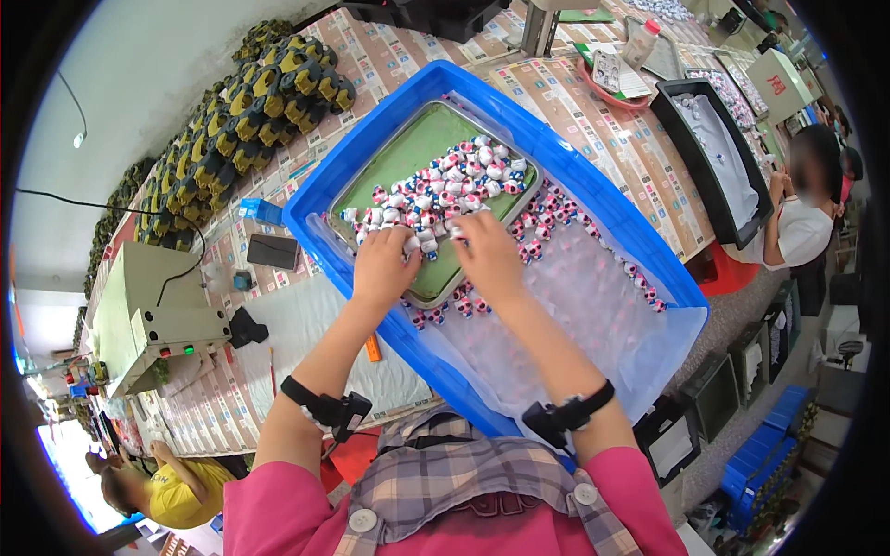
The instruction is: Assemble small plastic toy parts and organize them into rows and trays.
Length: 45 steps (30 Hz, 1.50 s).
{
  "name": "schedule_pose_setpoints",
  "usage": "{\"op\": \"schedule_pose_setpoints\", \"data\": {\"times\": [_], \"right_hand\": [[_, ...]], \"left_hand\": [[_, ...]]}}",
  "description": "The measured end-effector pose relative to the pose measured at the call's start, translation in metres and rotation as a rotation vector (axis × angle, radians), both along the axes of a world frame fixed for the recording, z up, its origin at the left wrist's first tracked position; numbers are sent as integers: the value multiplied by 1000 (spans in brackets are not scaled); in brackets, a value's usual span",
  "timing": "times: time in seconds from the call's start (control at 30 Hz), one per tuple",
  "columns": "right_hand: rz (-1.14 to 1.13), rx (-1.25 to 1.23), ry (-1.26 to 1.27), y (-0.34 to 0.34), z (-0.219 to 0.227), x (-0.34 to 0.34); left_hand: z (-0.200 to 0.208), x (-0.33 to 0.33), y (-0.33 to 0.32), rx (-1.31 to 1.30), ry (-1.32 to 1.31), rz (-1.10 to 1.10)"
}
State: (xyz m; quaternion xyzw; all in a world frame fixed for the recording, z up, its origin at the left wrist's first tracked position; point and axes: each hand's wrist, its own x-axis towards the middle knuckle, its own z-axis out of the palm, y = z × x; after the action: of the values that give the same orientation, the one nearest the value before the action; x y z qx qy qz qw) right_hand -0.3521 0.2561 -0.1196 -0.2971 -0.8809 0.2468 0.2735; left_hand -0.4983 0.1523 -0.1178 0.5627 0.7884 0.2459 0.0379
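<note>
"Where do our heaped figurines (452, 188) lie?"
"On the green tray (408, 144), just beyond our left grip (380, 267) and right grip (488, 256); both touch them, but we can't tell whether either pinches."

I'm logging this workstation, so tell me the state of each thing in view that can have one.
Blue bin: open on top.
Green tray: inside the bin, partly covered.
Figurines: heaped on the tray, more loose beside it.
Left hand: fingers curled at the heap, grip unclear.
Right hand: fingers bent at the heap, grip unclear.
Bottle: capped.
Black bin: open.
Green lamp: appears lit.
</note>
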Motion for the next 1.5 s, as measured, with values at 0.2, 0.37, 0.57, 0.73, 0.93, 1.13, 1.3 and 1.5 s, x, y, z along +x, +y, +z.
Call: {"op": "schedule_pose_setpoints", "data": {"times": [0.2,0.37,0.57,0.73,0.93,1.13,1.3,1.5], "right_hand": [[99,-449,-49,-17,-14,76],[284,-391,-234,-58,-30,81],[222,-192,-269,-78,-43,59],[188,-20,-209,-80,-47,53],[181,-45,-208,-81,-54,57],[-2,14,-8,-19,-22,47],[-174,158,-129,21,-24,17],[-149,168,-212,29,-28,8]], "left_hand": [[19,48,-13,-200,-490,-76],[-1,74,-28,-680,-304,-268],[-7,75,-27,-853,-104,-279],[-13,80,-32,-798,13,-216],[-2,74,-30,-766,127,-233],[14,39,0,-433,-21,-77],[-7,37,43,-81,70,-185],[-22,51,60,-209,273,-191]]}}
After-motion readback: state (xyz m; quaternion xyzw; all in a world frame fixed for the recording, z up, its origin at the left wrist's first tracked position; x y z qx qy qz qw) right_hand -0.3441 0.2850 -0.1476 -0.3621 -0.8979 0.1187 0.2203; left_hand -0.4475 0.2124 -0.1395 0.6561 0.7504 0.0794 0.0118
